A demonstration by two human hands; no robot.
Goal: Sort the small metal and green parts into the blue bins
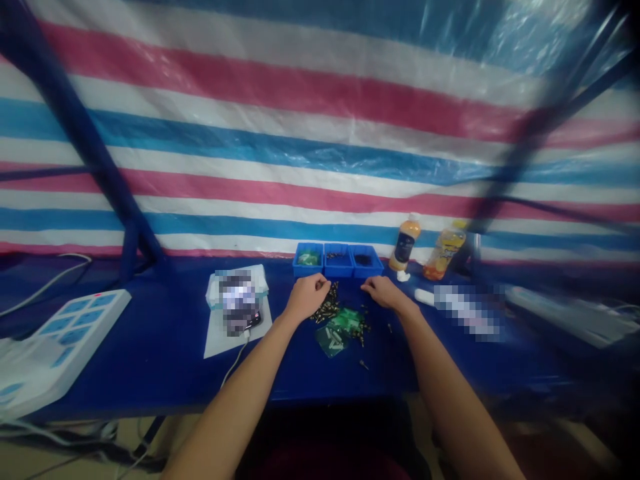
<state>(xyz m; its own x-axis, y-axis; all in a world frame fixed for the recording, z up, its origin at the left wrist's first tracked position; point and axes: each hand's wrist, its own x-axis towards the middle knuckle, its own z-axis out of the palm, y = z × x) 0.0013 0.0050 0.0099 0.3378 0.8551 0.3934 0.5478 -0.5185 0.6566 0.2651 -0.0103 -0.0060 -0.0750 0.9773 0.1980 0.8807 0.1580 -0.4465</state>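
My left hand [306, 297] is closed, its fingers curled together at the left edge of a pile of small brass-and-black metal parts [329, 308]. My right hand [384, 292] hovers to the right of the pile, thumb and fingertips pinched together. Whatever either hand holds is too small or hidden to make out. Between my forearms lie green plastic bags [347, 320] and a clear bag with white cylindrical pieces [331, 342]. Beyond my hands stand three blue bins: the left bin [309, 271] has green bags in it, while the middle bin [339, 271] and right bin [369, 271] hold small dark parts.
Two drink bottles, one dark-labelled [405, 245] and one yellow-labelled [443, 253], stand at the back right. A phone [254, 320] with a cable lies on white paper [216, 340] at left. A power strip [93, 327] sits far left on the blue table [170, 360].
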